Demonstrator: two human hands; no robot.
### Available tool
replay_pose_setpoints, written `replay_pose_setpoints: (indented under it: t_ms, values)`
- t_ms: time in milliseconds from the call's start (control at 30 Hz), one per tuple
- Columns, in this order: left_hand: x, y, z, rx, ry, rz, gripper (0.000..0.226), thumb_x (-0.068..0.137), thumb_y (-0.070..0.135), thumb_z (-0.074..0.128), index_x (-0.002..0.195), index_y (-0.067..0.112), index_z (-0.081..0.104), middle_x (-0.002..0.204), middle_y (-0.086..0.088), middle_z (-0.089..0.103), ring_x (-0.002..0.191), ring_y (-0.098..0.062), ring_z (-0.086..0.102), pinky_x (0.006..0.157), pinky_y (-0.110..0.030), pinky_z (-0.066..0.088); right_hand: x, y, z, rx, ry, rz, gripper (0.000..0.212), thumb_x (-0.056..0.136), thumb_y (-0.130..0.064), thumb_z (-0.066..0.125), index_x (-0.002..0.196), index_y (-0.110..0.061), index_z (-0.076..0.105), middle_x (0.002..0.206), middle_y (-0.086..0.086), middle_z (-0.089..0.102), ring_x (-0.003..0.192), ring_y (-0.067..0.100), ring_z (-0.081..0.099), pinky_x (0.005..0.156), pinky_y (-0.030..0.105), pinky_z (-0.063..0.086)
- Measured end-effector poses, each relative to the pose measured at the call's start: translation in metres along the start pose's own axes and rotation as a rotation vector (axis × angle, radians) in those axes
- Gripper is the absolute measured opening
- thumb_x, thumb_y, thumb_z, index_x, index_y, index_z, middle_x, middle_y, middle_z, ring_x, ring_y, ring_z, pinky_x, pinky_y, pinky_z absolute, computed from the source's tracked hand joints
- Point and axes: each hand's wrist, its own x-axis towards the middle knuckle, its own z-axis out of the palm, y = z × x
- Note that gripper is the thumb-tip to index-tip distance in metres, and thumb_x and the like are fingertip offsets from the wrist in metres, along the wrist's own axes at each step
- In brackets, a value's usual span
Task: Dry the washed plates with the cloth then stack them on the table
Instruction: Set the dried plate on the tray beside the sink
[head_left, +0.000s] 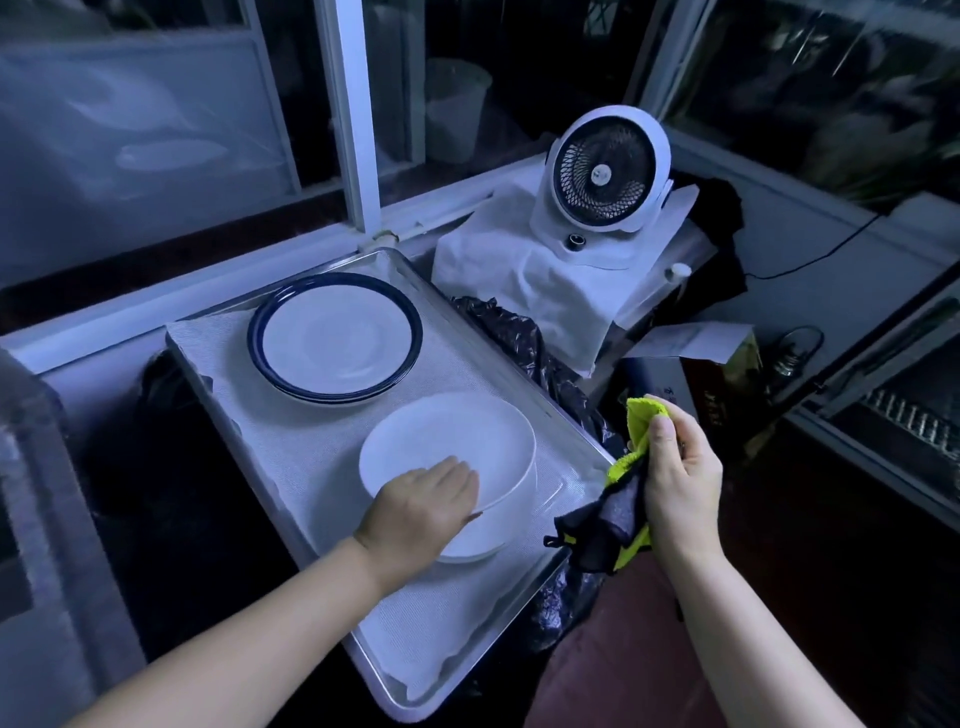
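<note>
A head-worn camera looks down on a lined metal tray (291, 467) carrying two piles of plates. A stack of blue-rimmed plates (335, 338) sits towards the tray's far edge. A stack of plain white plates (457, 441) sits nearer the person, close to the right edge. A small white fan (605, 171) stands beyond the tray's far right corner.

The left hand (421, 512) rests palm down on the near side of the top white plate. Its fingers lie straight across the plate's inside and its thumb runs along the rim. Whether the thumb hooks under the rim cannot be told.

The right hand (680, 478) hangs just off the tray's right edge, fingers curled tight around a bunched cloth (608, 530). The cloth is yellow-green with a dark grey side, and it touches no plate.

The step in hand appears to be picking up the top white plate for drying. To do it well, the left hand would need a firm hold on the rim, since a wet plate is likely to be slippery. The plate should lift clear without dragging the ones beneath. The cloth should then meet it over the tray rather than past the edge, wiping both faces and the rim.

The cloth is near the plate, to its right, and the plate lies directly under the left hand
</note>
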Motion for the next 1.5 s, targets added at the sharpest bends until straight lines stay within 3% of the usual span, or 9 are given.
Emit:
replay_pose_setpoints:
  t_ms: [133,233,333,400,700,967,1100,1267,1500]
  values:
    - [-0.007,0.008,0.016,0.025,0.009,0.047,0.047,0.092,0.001,0.031,0.089,0.009,0.078,0.091,-0.006,0.075,0.090,-0.018,0.072,0.071,-0.027,0.058,0.004,0.005,0.000,-0.018,-0.006,0.015,0.020,0.099,-0.013,0.049,0.112,-0.013,0.065,0.112,0.004,0.067,0.106,0.012,0.061,0.094,0.026,0.047]
    - [-0.012,0.015,0.026,0.003,-0.056,0.029,0.039,0.087,0.005,0.040,0.089,0.009,0.078,0.093,-0.006,0.075,0.090,-0.018,0.072,0.072,-0.029,0.058,0.007,0.008,0.000,-0.042,-0.010,0.019,0.021,0.099,-0.013,0.049,0.112,-0.012,0.065,0.113,0.005,0.067,0.106,0.013,0.061,0.094,0.025,0.047]
    - [-0.017,0.022,0.036,-0.038,-0.140,0.005,0.035,0.087,0.037,0.056,0.091,0.009,0.078,0.095,-0.005,0.075,0.091,-0.017,0.072,0.074,-0.030,0.059,0.011,0.012,0.000,-0.065,-0.017,0.021,0.023,0.099,-0.013,0.049,0.114,-0.008,0.065,0.113,0.005,0.067,0.105,0.011,0.061,0.091,0.019,0.047]
    - [-0.020,0.025,0.039,-0.068,-0.231,-0.039,0.055,0.070,0.061,0.071,0.092,0.010,0.078,0.097,-0.003,0.075,0.093,-0.015,0.071,0.077,-0.031,0.059,0.013,0.014,0.000,-0.079,-0.029,0.026,0.023,0.099,-0.013,0.049,0.114,-0.009,0.066,0.112,0.003,0.067,0.105,0.011,0.061,0.091,0.019,0.047]
    - [-0.018,0.031,0.038,-0.212,-0.427,-0.170,0.077,0.049,0.076,0.074,0.096,0.015,0.077,0.100,0.001,0.073,0.098,-0.012,0.069,0.088,-0.031,0.053,0.016,0.013,0.054,-0.280,-0.292,-0.075,0.017,0.094,-0.011,0.057,0.103,-0.019,0.069,0.099,-0.014,0.064,0.100,0.008,0.059,0.085,0.009,0.038]
    - [-0.033,0.023,0.023,-0.210,-0.273,-0.299,0.061,0.069,0.067,0.063,0.095,0.014,0.077,0.103,-0.003,0.073,0.099,-0.018,0.069,0.094,-0.035,0.040,0.012,0.017,0.128,-0.717,-0.738,-0.318,0.046,0.094,-0.029,0.057,0.137,-0.015,0.050,0.127,0.008,0.053,0.117,0.027,0.049,0.095,0.032,0.033]
    - [-0.060,0.004,0.003,-0.170,-0.230,-0.580,0.070,0.060,0.059,0.077,0.109,0.008,0.072,0.118,-0.011,0.068,0.112,-0.026,0.060,0.098,-0.036,0.037,-0.009,0.039,0.129,-1.122,-0.736,-0.508,0.067,0.088,-0.038,0.058,0.147,-0.023,0.031,0.151,0.005,0.035,0.126,0.031,0.041,0.099,0.043,0.031]
    - [-0.060,-0.006,-0.011,-0.230,-0.380,-0.891,0.100,0.037,0.051,0.093,0.119,0.002,0.064,0.107,-0.008,0.071,0.091,-0.025,0.070,0.088,-0.027,0.041,-0.012,0.050,0.156,-1.052,-0.840,-0.527,0.064,0.096,-0.028,0.048,0.152,-0.017,0.020,0.159,0.007,0.016,0.138,0.030,0.026,0.111,0.041,0.019]
    - [-0.066,-0.001,-0.007,-0.264,-0.368,-0.962,0.106,0.033,0.041,0.096,0.123,-0.003,0.060,0.109,-0.013,0.071,0.093,-0.030,0.071,0.092,-0.031,0.036,-0.036,0.035,0.178,-0.833,-1.149,-0.801,0.057,0.099,-0.036,0.024,0.152,-0.015,0.022,0.160,0.005,0.015,0.143,0.028,0.023,0.116,0.042,0.020]
